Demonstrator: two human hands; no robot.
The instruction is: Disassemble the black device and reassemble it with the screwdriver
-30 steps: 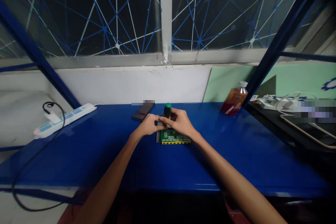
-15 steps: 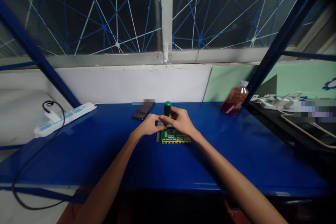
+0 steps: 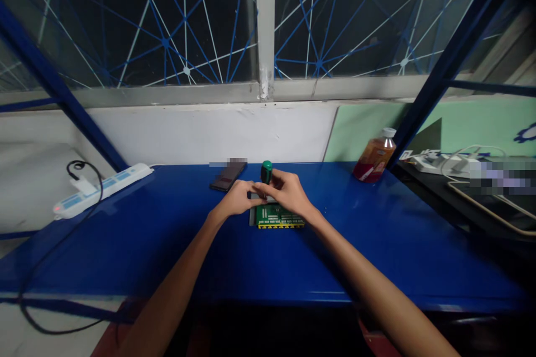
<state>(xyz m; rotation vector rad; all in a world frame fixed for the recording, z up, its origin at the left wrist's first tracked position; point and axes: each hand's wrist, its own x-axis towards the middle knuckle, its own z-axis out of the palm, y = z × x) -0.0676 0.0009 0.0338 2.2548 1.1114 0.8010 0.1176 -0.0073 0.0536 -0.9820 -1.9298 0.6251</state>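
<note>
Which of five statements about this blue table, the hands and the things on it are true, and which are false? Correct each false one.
1. The right hand has its fingers on the green-and-black tool. True.
2. The phone lies to the right of the circuit board. False: it lies beyond the board, to its left.
3. The bottle has a white cap. True.
4. The power strip is beside the bottle. False: it is towards the left end of the blue table.
5. The circuit board's near edge is yellow. True.
</note>
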